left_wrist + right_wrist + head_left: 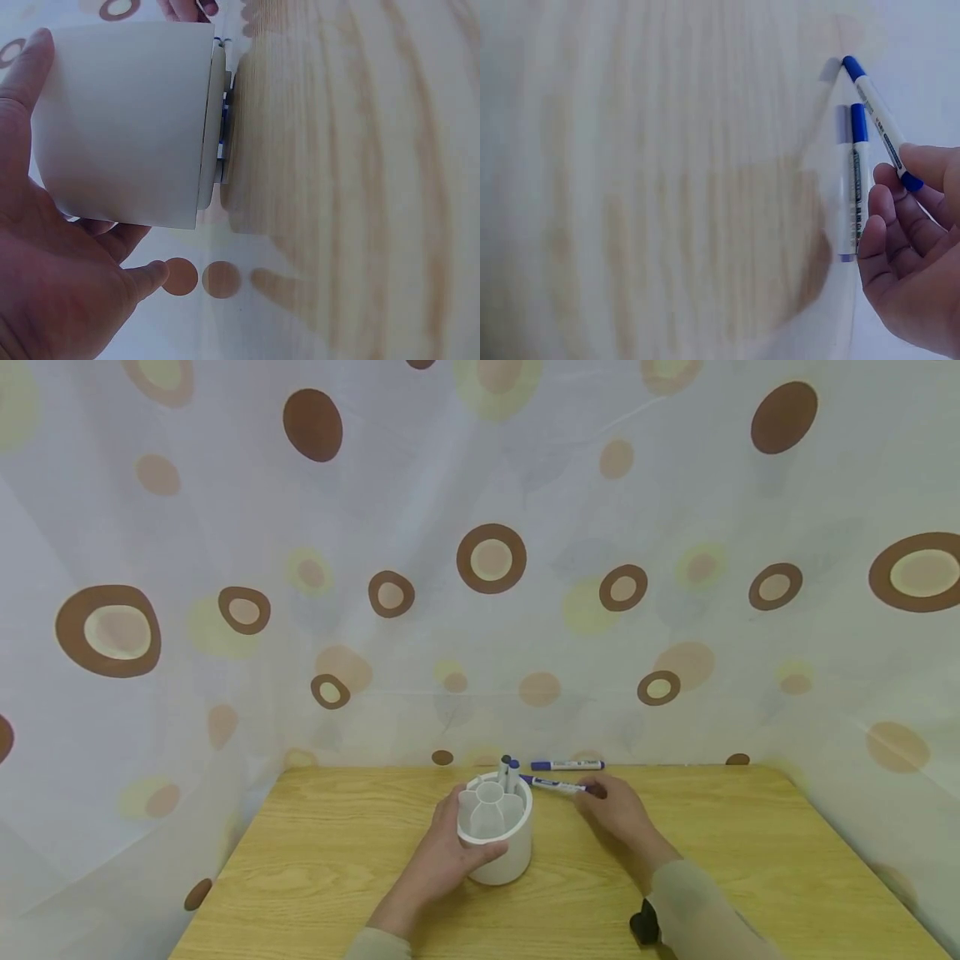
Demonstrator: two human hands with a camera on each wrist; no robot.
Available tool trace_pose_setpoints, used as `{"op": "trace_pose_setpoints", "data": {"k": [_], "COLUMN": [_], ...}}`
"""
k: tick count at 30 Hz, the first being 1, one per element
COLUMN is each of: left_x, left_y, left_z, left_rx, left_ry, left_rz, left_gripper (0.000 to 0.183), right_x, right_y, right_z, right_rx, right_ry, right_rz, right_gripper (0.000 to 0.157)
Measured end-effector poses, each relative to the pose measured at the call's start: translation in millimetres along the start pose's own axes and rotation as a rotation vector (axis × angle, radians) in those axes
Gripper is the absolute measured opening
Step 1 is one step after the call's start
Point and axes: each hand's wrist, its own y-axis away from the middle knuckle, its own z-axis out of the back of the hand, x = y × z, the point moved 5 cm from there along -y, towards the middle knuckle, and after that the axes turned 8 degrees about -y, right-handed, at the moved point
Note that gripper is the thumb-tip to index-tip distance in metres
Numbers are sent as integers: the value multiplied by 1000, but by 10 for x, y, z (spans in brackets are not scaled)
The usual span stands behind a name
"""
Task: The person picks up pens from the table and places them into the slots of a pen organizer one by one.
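Observation:
My left hand (435,864) holds a white round pen holder (512,857) around its side, thumb across the front. Petal-shaped dividers show inside it. Two whiteboard markers stand in its back right part, one with a dark cap (506,762) and one with a blue cap (513,766). In the left wrist view, the left hand (60,277) curves round the holder's smooth wall (124,124). Right of the holder, my right hand (618,810) pinches a blue-and-white marker (557,785) by one end. The right wrist view shows thumb and fingers on this marker's (881,124) blue end.
Another blue-capped marker (567,766) lies along the back edge of the wood-grain table (337,852), just behind the held one. A white sheet with brown and yellow circles (491,635) hangs behind and at both sides.

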Motion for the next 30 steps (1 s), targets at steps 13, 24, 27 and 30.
{"op": "trace_pose_setpoints", "data": {"k": [13, 24, 27, 30], "left_x": [20, 8, 8, 16], "left_y": [1, -7, -9, -9], "left_z": [-2, -9, -4, -6], "left_rx": [-6, 0, -4, -6], "left_ry": [-7, 4, 7, 10], "left_rz": [-4, -2, -5, -8], "left_gripper": [118, 118, 118, 118], "right_x": [250, 468, 546, 603], "right_y": [265, 482, 547, 601], "right_z": [179, 301, 323, 343], "right_rx": [-104, -149, -161, -177], "right_ry": [-69, -119, -140, -157], "right_rz": [-4, 32, 45, 53], "right_gripper": [29, 34, 34, 32]}}
